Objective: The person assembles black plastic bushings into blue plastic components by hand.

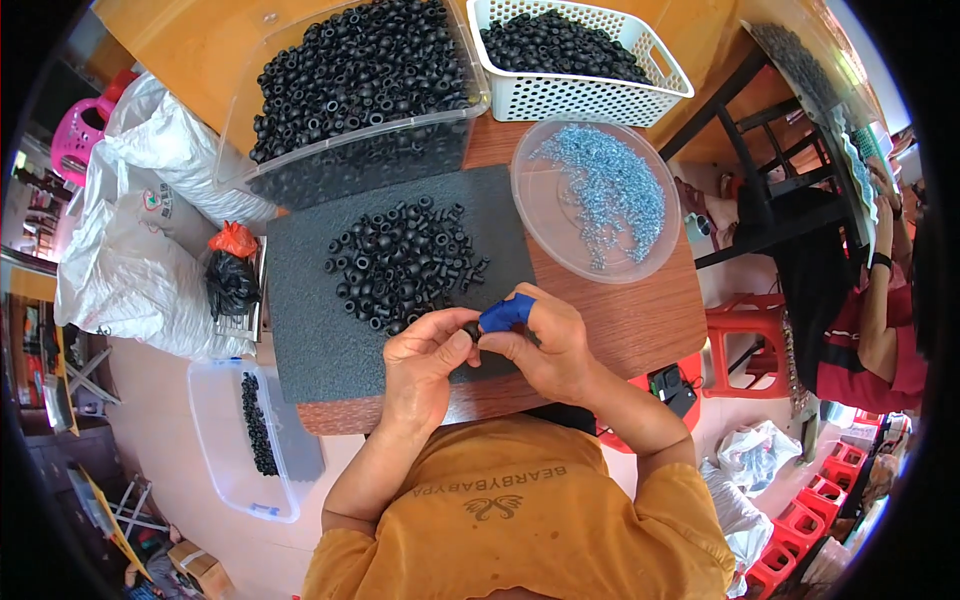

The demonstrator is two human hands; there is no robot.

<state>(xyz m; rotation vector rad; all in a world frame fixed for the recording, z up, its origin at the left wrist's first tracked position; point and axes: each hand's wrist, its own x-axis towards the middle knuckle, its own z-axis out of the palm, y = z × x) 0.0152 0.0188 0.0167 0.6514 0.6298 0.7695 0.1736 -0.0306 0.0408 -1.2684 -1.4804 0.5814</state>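
**Hands meet over one black rubber ring at the mat's edge**

The left hand (428, 352) and the right hand (540, 340) come together at the near edge of the dark foam mat (310, 330) on the wooden worktop (640, 320). Between their fingertips sits a single black rubber ring (471, 329), pinched from both sides; the right forefinger wears a blue finger cover (506, 312). Both grips are closed on that ring.

Just beyond the hands lies a loose pile of rings (405, 262) on the mat, so by the look of it much of that batch is left to handle. A round clear dish of small silvery metal bits (600, 195) stands to the right. Further back, a clear tub (350, 85) and a white basket (575, 55) hold many more black rings. Which of these are finished cannot be told.
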